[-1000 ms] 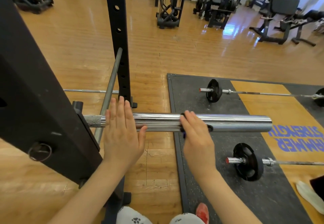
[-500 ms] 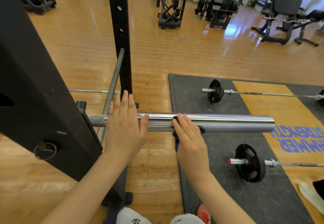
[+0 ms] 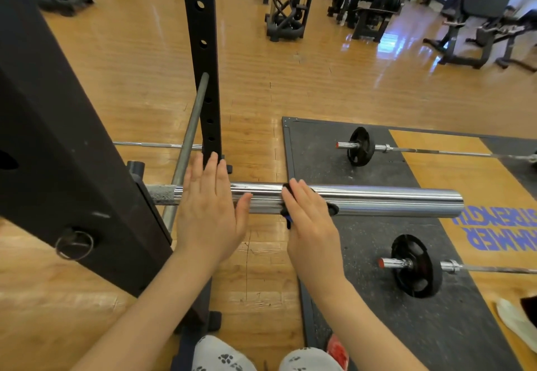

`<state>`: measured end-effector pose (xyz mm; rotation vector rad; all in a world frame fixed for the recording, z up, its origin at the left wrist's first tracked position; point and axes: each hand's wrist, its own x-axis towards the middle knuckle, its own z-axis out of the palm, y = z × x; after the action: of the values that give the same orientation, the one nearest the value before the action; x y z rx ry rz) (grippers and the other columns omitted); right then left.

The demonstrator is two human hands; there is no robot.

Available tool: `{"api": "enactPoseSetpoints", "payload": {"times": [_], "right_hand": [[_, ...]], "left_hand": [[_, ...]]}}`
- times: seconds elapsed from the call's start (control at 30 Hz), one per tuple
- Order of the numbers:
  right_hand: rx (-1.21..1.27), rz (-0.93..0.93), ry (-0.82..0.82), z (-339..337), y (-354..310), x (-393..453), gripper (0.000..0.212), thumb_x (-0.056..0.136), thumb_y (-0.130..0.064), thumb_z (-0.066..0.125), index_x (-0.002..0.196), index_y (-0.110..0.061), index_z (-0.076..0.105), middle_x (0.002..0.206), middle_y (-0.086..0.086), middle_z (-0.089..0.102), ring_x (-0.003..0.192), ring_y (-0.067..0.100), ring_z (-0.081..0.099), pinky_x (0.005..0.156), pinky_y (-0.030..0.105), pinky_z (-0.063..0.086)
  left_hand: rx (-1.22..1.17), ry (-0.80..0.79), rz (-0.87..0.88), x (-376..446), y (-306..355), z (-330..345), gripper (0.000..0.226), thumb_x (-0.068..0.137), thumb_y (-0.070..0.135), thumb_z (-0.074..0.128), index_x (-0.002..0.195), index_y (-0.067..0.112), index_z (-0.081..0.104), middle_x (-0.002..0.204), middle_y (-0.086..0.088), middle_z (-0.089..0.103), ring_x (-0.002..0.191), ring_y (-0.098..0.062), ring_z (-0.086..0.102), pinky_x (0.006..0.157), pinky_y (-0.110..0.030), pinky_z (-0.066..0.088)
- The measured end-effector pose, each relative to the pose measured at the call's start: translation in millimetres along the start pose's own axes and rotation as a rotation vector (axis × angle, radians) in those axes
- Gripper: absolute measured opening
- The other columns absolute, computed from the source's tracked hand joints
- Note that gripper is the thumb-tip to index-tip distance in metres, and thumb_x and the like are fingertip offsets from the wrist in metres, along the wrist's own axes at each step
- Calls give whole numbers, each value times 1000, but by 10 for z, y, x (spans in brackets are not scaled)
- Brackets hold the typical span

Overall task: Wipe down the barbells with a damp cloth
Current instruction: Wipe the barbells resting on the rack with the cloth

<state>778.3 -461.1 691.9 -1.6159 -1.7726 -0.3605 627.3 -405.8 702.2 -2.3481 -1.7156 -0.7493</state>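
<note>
The left hand (image 3: 207, 211) lies flat on the bar sleeve (image 3: 377, 200), palm down, fingers straight and close together pointing to 12 o'clock, thumb spread toward 3 o'clock along the chrome; its grip is wide, holding nothing. The right hand (image 3: 308, 219) sits just beside it at 3 o'clock, also palm down with fingers straight and angled toward 11 o'clock, pressing a dark cloth (image 3: 286, 218) against the sleeve; bits of the cloth, black with a blue edge, poke out at the fingertips, under the palm's left side and at its right side. That grip is flat too, pressing rather than curled around the cloth. Both forearms reach up from 6 o'clock. The sleeve is a thick shiny cylinder whose long axis runs from 9 to 3 o'clock, its free end pointing to 3 o'clock over the black mat (image 3: 313, 150), its inner end meeting the rough grey shaft at the black rack (image 3: 58, 138) at 9 o'clock. Two more barbells lie on the mat, one (image 3: 359, 146) at 1 o'clock and one (image 3: 415, 266) at 4 o'clock, each with a black plate, both running left to right. Gym machines stand well apart at 12 o'clock on the wooden floor (image 3: 319, 86).
</note>
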Motion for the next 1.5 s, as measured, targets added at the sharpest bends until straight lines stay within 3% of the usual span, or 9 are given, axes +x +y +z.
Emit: {"api": "enactPoseSetpoints", "payload": {"times": [0.2,0.3,0.43,0.67,0.8,0.97,1.2,1.37,1.5], "right_hand": [[-25,110,78,-153,299,-109,40,87,-6,39,119,3,62,126,17,59,124,25,46,107,36,31],[-51,183,103,-138,313,-10,34,85,-2,48,115,4,64,121,18,63,117,30,55,100,39,43],[11,89,70,-41,93,50,40,86,-7,39,114,3,65,121,16,63,117,29,55,98,42,45],[35,-22,-2,-22,87,-136,40,87,-5,40,123,0,59,131,12,55,128,24,42,110,38,28],[28,109,62,-112,208,-101,42,87,-8,37,120,3,61,127,16,58,125,24,44,107,36,30],[12,99,75,-7,68,65,41,86,-8,38,114,3,65,119,17,64,119,25,49,98,43,47],[18,-48,-6,18,120,-165,39,87,-4,45,122,-2,60,130,13,57,128,23,44,104,43,41],[9,133,99,-137,321,-104,40,88,-7,38,117,4,62,124,17,60,123,25,46,108,33,34],[-27,144,112,-83,228,84,40,86,-10,38,110,4,66,115,17,66,110,31,60,97,41,47]], "left_hand": [[2,5,-11,29,-10,-57,68,95,43,27,140,-8,37,148,-25,34,142,-40,20,115,-48,15],[-18,28,5,-134,63,-63,69,95,41,29,143,-8,32,151,-24,29,144,-36,16,117,-45,11],[11,33,66,-291,119,1,68,92,37,35,142,-8,30,151,-25,29,142,-34,19,117,-42,10],[45,-8,59,-115,68,46,70,95,42,30,142,-10,31,150,-26,30,140,-35,23,116,-42,12],[58,-53,54,69,64,-11,71,96,46,24,140,-9,36,147,-25,37,138,-36,33,116,-45,20],[-46,-48,5,20,56,-88,71,96,46,22,145,-5,30,152,-20,28,144,-32,20,116,-43,15],[-51,-14,-2,-240,-11,-23,70,97,45,26,143,-7,31,150,-23,32,144,-33,16,116,-40,12],[-12,-26,26,-129,-46,16,69,96,47,27,136,-8,37,141,-26,41,141,-38,22,116,-42,14],[-31,-60,-13,65,-24,-35,71,95,47,25,135,-9,43,142,-25,44,139,-40,28,112,-45,18]]}}
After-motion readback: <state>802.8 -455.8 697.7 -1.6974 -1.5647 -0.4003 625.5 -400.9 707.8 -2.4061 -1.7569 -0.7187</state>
